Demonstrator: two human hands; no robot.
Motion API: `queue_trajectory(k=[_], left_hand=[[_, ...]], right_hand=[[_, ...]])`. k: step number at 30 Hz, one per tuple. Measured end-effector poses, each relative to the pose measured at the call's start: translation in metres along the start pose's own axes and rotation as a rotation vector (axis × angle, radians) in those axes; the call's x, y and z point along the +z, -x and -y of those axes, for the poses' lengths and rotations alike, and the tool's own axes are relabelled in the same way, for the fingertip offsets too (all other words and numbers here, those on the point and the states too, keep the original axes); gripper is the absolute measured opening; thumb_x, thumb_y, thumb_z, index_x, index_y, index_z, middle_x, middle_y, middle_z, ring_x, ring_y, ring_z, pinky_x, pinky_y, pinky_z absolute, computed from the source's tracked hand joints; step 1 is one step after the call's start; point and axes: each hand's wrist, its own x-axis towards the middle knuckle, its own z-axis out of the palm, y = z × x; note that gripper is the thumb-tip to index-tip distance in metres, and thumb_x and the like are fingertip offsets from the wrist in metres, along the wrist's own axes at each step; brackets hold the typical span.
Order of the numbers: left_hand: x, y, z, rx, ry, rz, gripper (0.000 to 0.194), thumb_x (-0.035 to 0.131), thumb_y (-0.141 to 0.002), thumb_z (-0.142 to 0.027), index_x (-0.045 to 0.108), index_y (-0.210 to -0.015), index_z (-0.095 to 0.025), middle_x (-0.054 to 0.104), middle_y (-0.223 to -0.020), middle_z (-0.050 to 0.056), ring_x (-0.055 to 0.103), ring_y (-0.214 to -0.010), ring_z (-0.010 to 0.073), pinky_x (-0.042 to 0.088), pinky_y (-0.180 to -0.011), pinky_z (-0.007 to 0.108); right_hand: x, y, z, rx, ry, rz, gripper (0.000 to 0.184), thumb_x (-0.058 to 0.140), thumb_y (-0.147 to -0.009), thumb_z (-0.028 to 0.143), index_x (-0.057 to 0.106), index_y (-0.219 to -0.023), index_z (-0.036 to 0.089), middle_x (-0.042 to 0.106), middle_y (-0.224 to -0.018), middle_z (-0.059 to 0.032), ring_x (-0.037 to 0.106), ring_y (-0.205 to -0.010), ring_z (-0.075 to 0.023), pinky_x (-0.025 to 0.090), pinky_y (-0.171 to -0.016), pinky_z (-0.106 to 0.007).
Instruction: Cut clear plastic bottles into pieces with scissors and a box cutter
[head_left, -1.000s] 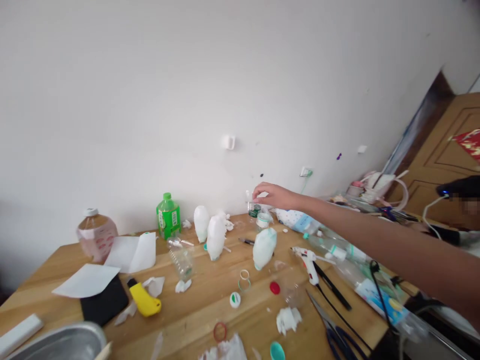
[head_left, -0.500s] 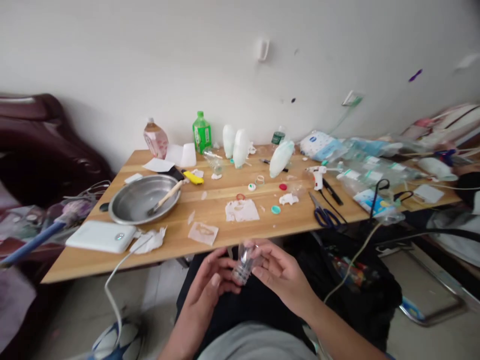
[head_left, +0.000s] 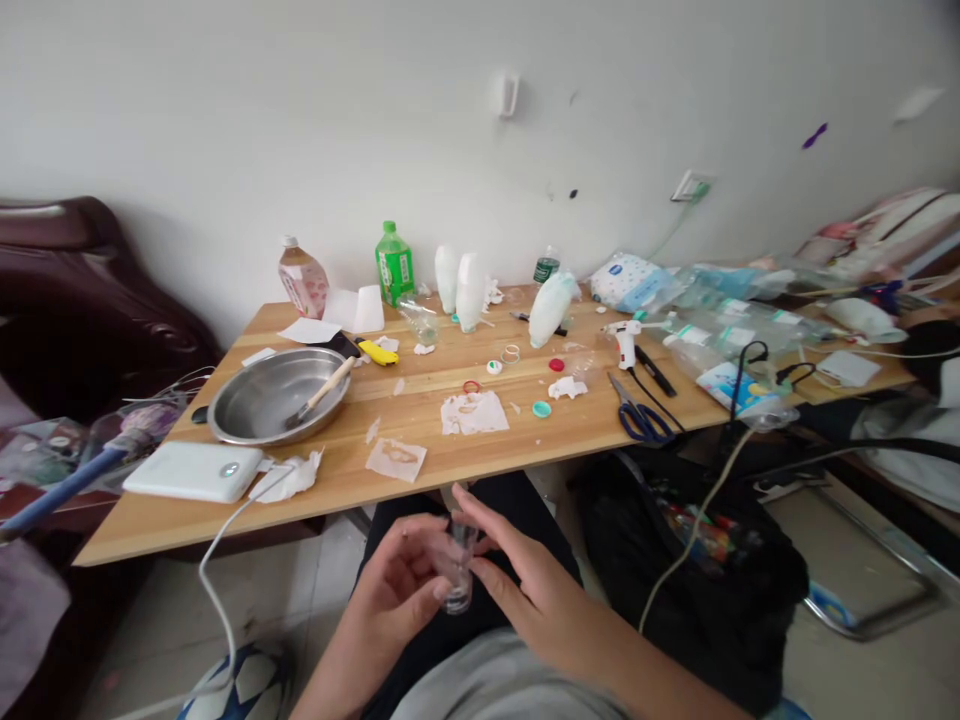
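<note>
Over my lap, just below the table edge, I hold a small clear plastic bottle piece that has a ridged, round end pointing down. My left hand has its thumb and curled fingers around the piece from the left. From the right, my right hand presses its thumb and fingers against the same piece, with the fingers fairly straight. Between the hands the upper part of the piece is blurred and partly covered. Nearest on the table lie a stained paper scrap and a larger torn sheet.
A steel bowl with a brush and a white power bank stand left. Scissors, a glue gun and plastic bottles lie right. White bottle shapes and a green bottle stand behind.
Both hands have moved slightly down and left with the bottle piece. The piece now stands more upright, and my right fingers have straightened across it. The camera view has shifted a little.
</note>
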Motion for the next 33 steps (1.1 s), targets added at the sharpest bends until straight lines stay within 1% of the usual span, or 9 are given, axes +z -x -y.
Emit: queue_trajectory(k=[3, 5, 7, 9, 13, 16, 20, 26, 33], left_hand=[[-0.003, -0.004, 0.001, 0.021, 0.071, -0.187, 0.021, 0.082, -0.079, -0.026, 0.063, -0.083, -0.018, 0.073, -0.108, 0.008, 0.074, -0.090, 0.0230, 0.060, -0.083, 0.036], [-0.005, -0.010, 0.002, 0.048, 0.107, -0.331, 0.029, 0.084, -0.077, -0.027, 0.058, -0.071, -0.016, 0.073, -0.113, 0.008, 0.075, -0.094, 0.0230, 0.060, -0.088, 0.036], [-0.006, -0.017, 0.001, 0.094, 0.104, -0.432, 0.033, 0.085, -0.075, -0.028, 0.057, -0.066, -0.014, 0.072, -0.116, 0.008, 0.074, -0.098, 0.0210, 0.059, -0.090, 0.032], [-0.005, -0.022, 0.000, 0.144, 0.088, -0.485, 0.031, 0.087, -0.073, -0.029, 0.059, -0.069, -0.015, 0.074, -0.109, 0.007, 0.073, -0.094, 0.0178, 0.060, -0.085, 0.027], [0.000, -0.026, 0.000, 0.215, 0.073, -0.554, 0.035, 0.088, -0.071, -0.026, 0.060, -0.092, -0.019, 0.073, -0.094, 0.001, 0.073, -0.086, 0.0157, 0.061, -0.082, 0.028], [0.004, -0.025, 0.002, 0.243, 0.099, -0.584, 0.052, 0.088, -0.070, -0.024, 0.052, -0.107, -0.025, 0.072, -0.096, 0.000, 0.074, -0.087, 0.0168, 0.061, -0.084, 0.032], [0.007, -0.023, 0.003, 0.270, 0.071, -0.564, 0.082, 0.086, -0.071, -0.023, 0.040, -0.138, -0.035, 0.070, -0.100, -0.002, 0.073, -0.089, 0.0146, 0.058, -0.090, 0.033], [0.005, -0.020, 0.002, 0.236, -0.033, -0.547, 0.049, 0.083, -0.076, -0.026, 0.062, -0.120, -0.029, 0.066, -0.118, 0.003, 0.070, -0.101, 0.0151, 0.054, -0.094, 0.027], [0.011, -0.023, 0.001, 0.259, 0.196, -0.529, 0.033, 0.075, -0.084, -0.037, 0.070, -0.114, -0.025, 0.068, -0.113, 0.005, 0.069, -0.102, 0.0202, 0.058, -0.091, 0.035]], right_hand=[[-0.017, -0.001, -0.011, -0.042, 0.139, -0.255, 0.049, 0.049, -0.102, 0.027, 0.040, -0.149, 0.033, 0.051, -0.151, -0.0061, 0.055, -0.132, -0.0181, 0.055, -0.099, -0.032], [-0.048, -0.002, -0.025, -0.016, 0.338, -0.438, 0.036, 0.048, -0.102, 0.030, 0.052, -0.138, 0.027, 0.057, -0.144, -0.0089, 0.056, -0.130, -0.0201, 0.055, -0.099, -0.033], [-0.092, -0.002, -0.044, 0.084, 0.660, -0.599, 0.037, 0.048, -0.100, 0.034, 0.056, -0.132, 0.018, 0.059, -0.140, -0.0153, 0.054, -0.131, -0.0250, 0.048, -0.108, -0.039], [-0.137, -0.004, -0.065, 0.296, 1.022, -0.648, 0.040, 0.047, -0.099, 0.034, 0.057, -0.129, 0.011, 0.060, -0.137, -0.0188, 0.052, -0.132, -0.0281, 0.041, -0.114, -0.040], [-0.195, -0.007, -0.100, 0.493, 1.106, -0.614, 0.040, 0.042, -0.099, 0.032, 0.063, -0.118, 0.003, 0.068, -0.116, -0.0250, 0.063, -0.114, -0.0365, 0.046, -0.103, -0.046], [-0.208, -0.007, -0.113, 0.619, 1.131, -0.545, 0.044, 0.038, -0.101, 0.037, 0.067, -0.113, 0.007, 0.070, -0.107, -0.0240, 0.068, -0.102, -0.0361, 0.050, -0.089, -0.043], [-0.214, -0.009, -0.119, 0.765, 1.160, -0.505, 0.051, 0.039, -0.100, 0.045, 0.064, -0.122, 0.006, 0.067, -0.113, -0.0263, 0.066, -0.107, -0.0376, 0.050, -0.083, -0.043], [-0.228, -0.019, -0.120, 0.895, 1.148, -0.393, 0.050, 0.041, -0.099, 0.047, 0.072, -0.107, 0.009, 0.069, -0.106, -0.0262, 0.068, -0.097, -0.0371, 0.048, -0.077, -0.044], [-0.234, -0.022, -0.119, 0.956, 1.134, -0.354, 0.048, 0.042, -0.100, 0.042, 0.074, -0.103, 0.007, 0.069, -0.106, -0.0276, 0.068, -0.098, -0.0374, 0.048, -0.077, -0.043]])
